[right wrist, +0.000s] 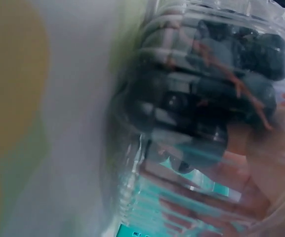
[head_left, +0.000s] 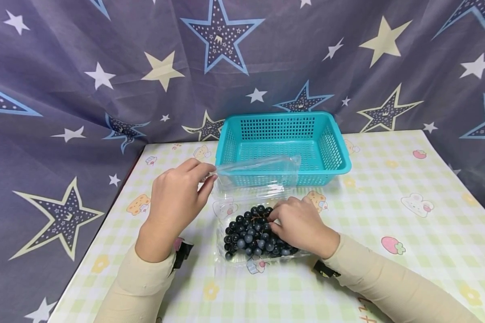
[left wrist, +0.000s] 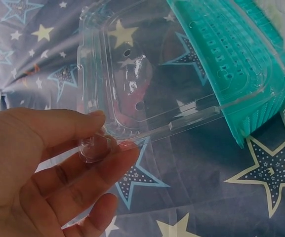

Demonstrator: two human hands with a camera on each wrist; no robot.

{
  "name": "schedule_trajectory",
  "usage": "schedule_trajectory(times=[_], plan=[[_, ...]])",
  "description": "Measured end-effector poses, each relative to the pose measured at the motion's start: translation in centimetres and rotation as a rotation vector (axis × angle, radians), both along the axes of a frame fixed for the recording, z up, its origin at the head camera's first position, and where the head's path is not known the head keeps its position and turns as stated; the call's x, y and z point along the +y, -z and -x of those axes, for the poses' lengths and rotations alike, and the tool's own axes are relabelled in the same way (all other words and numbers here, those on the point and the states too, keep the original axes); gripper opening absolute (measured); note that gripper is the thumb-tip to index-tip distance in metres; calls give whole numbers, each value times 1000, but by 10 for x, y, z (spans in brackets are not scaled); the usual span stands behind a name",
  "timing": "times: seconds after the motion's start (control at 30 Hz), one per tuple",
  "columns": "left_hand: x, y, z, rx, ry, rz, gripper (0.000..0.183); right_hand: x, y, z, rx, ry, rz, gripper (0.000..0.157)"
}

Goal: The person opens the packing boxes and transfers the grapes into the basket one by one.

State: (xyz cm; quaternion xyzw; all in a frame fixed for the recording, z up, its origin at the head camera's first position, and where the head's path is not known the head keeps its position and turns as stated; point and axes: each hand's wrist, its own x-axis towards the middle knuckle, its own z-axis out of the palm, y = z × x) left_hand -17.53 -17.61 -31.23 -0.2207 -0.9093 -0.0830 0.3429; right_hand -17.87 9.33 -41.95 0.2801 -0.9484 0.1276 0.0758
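Note:
A clear plastic clamshell box [head_left: 221, 256] lies on the table with its lid [left wrist: 196, 120] raised. My left hand [head_left: 174, 199] pinches the lid's corner between thumb and fingers, as the left wrist view shows up close. Inside the box is a bunch of dark grapes [head_left: 250, 237]. My right hand [head_left: 299, 224] reaches in from the right, its curled fingers gripping the bunch near the stem at its top. In the right wrist view a reddish-brown stem [right wrist: 236, 81] and grapes [right wrist: 182, 113] appear through the box wall, which partly blurs the fingers.
A turquoise plastic basket [head_left: 343, 167] stands just behind the box, and the raised lid overlaps its front side. A checked tablecloth with cartoon prints [head_left: 392, 193] covers the table. A dark curtain with stars [head_left: 266, 54] hangs behind and at the left.

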Motion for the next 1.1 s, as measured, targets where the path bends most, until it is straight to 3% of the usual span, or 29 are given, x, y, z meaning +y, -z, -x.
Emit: schedule_trajectory(times=[0.5, 0.67, 0.87, 1.1], plan=[[0, -2, -1, -8, -5, 8, 9, 2, -5, 2, -119, 59, 108, 11], [1, -2, -1, 2, -1, 4, 9, 3, -4, 5, -99, 43, 206, 5], [1, -2, 0, 6, 1, 3, 10, 3, -2, 8, -107, 31, 315, 10], [0, -1, 0, 0, -6, 2, 10, 3, -1, 10, -43, 9, 344, 13]])
